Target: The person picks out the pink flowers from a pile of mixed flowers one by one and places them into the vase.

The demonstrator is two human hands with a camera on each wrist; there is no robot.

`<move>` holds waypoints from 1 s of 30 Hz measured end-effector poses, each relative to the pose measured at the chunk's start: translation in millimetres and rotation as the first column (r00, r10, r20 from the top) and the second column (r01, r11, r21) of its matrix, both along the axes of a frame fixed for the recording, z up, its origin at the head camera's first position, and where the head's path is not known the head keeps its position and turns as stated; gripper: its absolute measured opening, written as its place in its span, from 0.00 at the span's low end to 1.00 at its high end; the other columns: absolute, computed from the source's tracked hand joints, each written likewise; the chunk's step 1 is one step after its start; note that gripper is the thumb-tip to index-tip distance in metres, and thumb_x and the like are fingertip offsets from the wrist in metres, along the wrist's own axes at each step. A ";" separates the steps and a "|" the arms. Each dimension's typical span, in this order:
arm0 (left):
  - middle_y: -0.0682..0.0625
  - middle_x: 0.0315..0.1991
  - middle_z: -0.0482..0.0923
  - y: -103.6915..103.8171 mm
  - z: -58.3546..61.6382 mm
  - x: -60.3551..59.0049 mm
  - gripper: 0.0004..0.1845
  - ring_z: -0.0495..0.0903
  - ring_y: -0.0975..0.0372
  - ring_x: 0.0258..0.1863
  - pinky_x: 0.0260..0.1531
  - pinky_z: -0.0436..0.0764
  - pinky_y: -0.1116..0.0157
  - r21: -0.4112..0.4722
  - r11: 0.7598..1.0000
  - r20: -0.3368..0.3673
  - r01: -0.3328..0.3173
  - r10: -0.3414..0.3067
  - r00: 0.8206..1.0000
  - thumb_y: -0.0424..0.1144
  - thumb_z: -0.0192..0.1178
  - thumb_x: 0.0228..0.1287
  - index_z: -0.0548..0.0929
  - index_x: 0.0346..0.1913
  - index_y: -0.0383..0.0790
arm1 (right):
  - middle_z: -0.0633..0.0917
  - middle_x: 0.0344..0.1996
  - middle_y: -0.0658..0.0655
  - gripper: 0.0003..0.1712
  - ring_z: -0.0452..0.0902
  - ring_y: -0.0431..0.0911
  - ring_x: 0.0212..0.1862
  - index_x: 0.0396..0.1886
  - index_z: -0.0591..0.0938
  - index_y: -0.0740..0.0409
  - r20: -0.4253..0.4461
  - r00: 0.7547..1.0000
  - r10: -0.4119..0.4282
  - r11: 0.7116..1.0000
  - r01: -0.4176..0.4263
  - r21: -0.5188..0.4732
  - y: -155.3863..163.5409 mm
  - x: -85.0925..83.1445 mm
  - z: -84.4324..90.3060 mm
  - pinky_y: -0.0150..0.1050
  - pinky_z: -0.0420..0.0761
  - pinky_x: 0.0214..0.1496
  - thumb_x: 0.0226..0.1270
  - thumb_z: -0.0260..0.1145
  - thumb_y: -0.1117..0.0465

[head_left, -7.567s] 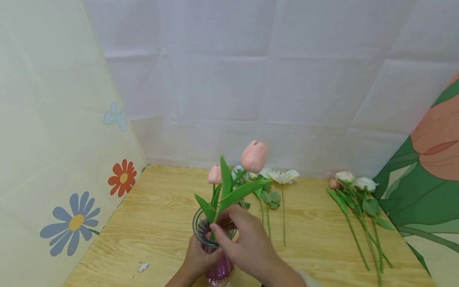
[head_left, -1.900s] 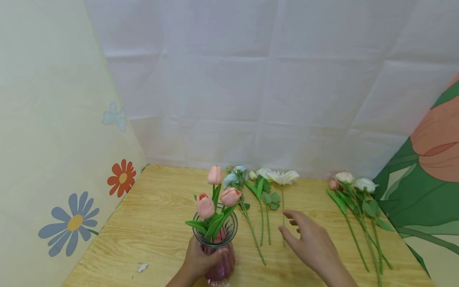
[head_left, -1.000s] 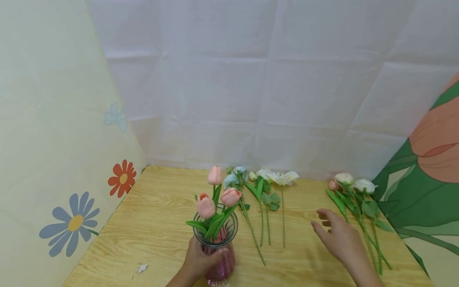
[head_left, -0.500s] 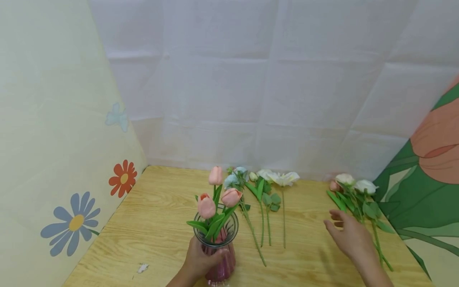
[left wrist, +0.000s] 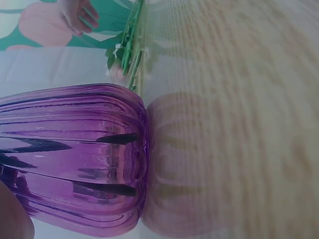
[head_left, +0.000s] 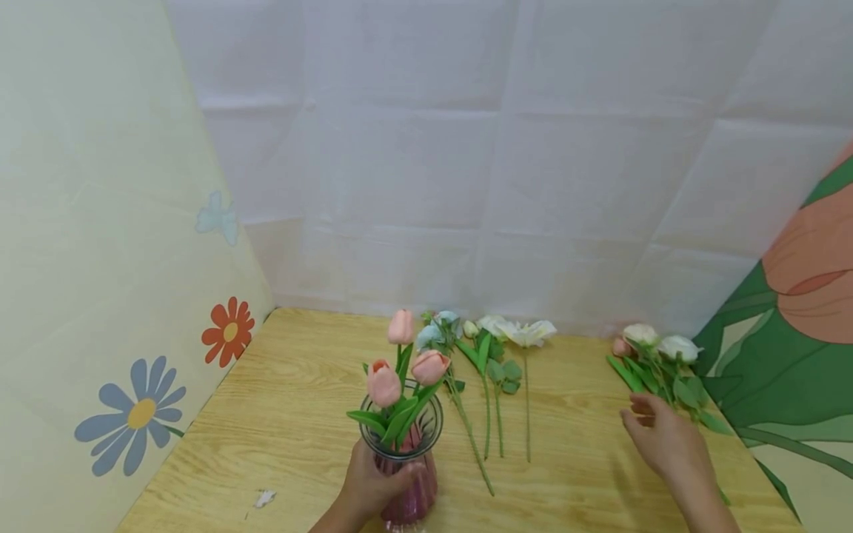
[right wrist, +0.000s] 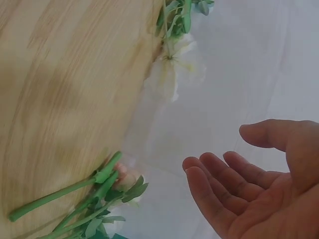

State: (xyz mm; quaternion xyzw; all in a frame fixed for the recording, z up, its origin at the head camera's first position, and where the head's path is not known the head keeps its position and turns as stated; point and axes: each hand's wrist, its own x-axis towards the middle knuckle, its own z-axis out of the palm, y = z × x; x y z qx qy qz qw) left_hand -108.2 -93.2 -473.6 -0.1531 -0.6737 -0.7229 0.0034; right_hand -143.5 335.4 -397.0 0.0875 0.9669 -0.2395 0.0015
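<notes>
My left hand (head_left: 376, 485) grips a ribbed glass vase (head_left: 413, 496), purple in its lower part, near the front of the table. In the left wrist view the purple vase (left wrist: 79, 159) stands upright with its base on the wood. Three pink tulips (head_left: 384, 385) with green leaves stick up out of its rim. My right hand (head_left: 666, 444) hovers over the front of the right-hand flower bunch (head_left: 656, 363), hiding most of its stems. In the right wrist view its fingers (right wrist: 224, 184) are loosely bent, with nothing between them, apart from the tulip stem (right wrist: 55, 199) below.
Between vase and right hand lie pale blue flowers (head_left: 436, 333), a green-leaved bud stem (head_left: 485, 370) and a white open flower (head_left: 529, 333). A small white scrap (head_left: 265, 497) is at the front left. Cloth backdrops (head_left: 400, 148) rise behind the table (head_left: 293, 400) and at both sides.
Earlier my right hand was setting a tulip in the vase; all three now stand lower there. Since then it has moved right to the right-hand bunch. The left hand keeps its grip on the vase.
</notes>
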 end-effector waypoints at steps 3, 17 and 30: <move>0.47 0.59 0.80 0.5 -1.3 -0.1 0.33 0.80 0.58 0.59 0.64 0.78 0.66 0.004 1.000 -0.005 -0.005 0.005 1.000 0.36 0.70 0.57 0.71 0.66 0.44 | 0.77 0.61 0.75 0.36 0.76 0.69 0.57 0.67 0.68 0.73 0.008 1.000 -0.011 1.000 0.010 0.000 5.4 -0.3 -2.0 0.63 0.78 0.50 0.78 0.53 0.45; 0.45 0.60 0.79 0.1 -1.7 -0.8 0.33 0.80 0.59 0.59 0.63 0.78 0.67 0.002 1.000 -0.013 0.003 -0.003 1.000 0.36 0.69 0.58 0.70 0.67 0.45 | 0.78 0.60 0.75 0.37 0.72 0.72 0.58 0.67 0.68 0.74 0.022 0.998 -0.050 0.999 0.050 0.006 25.2 -3.8 -11.4 0.66 0.75 0.54 0.77 0.53 0.45; 0.49 0.60 0.79 0.7 -2.9 0.0 0.33 0.79 0.57 0.60 0.64 0.77 0.67 0.010 1.000 0.007 -0.009 0.009 1.000 0.36 0.69 0.58 0.71 0.67 0.47 | 0.74 0.61 0.78 0.38 0.72 0.73 0.56 0.66 0.66 0.77 0.113 0.992 -0.048 0.999 0.048 0.004 50.1 -10.7 -22.1 0.63 0.77 0.50 0.78 0.51 0.45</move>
